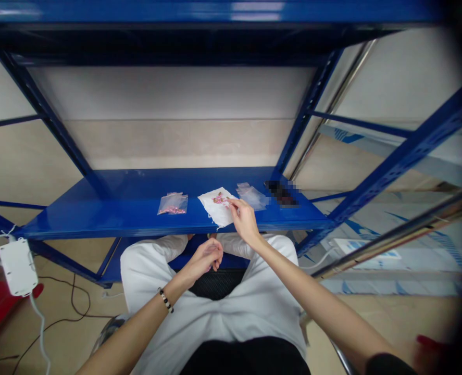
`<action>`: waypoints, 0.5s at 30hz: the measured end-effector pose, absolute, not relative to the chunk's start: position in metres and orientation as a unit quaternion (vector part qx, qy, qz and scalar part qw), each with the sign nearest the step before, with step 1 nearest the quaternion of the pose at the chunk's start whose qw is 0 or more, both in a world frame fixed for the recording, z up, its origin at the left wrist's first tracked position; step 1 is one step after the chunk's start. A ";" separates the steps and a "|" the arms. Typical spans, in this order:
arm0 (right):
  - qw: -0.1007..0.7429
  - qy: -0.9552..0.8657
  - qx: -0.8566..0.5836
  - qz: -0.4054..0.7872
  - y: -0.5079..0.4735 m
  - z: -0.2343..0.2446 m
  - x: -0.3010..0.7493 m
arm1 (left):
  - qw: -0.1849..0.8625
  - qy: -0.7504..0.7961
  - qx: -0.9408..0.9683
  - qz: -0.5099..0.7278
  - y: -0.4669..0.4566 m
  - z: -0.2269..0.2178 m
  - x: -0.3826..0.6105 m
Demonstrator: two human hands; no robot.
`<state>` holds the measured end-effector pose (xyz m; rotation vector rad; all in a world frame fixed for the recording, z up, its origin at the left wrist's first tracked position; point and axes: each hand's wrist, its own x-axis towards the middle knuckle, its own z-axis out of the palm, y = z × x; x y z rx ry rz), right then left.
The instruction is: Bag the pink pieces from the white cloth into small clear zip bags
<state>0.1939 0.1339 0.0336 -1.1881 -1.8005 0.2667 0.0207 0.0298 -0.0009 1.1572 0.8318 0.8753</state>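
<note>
A white cloth lies on the blue shelf, its near corner over the front edge. Small pink and reddish pieces form a cluster on it; whether they are loose or attached I cannot tell. My right hand is over the cloth's right side, thumb and fingers pinched together beside the cluster. What sits between the fingertips is too small to make out. Below the shelf edge, over my lap, my left hand is curled closed. Its palm side is hidden, so anything inside cannot be seen.
A clear bag with pink pieces lies left of the cloth. Another clear plastic bag and a dark blurred object lie to its right. Blue posts frame the shelf. A white power box hangs at left.
</note>
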 end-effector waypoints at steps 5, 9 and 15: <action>0.447 -0.757 -0.465 0.099 0.120 0.034 0.198 | 0.668 0.348 0.530 0.390 0.027 0.000 0.022; 0.412 -0.801 -0.421 0.107 0.113 0.042 0.182 | 0.666 0.359 0.534 0.378 0.024 0.001 0.023; 0.292 -0.872 -0.384 0.087 0.126 0.044 0.135 | 0.669 0.358 0.532 0.376 0.030 -0.009 0.022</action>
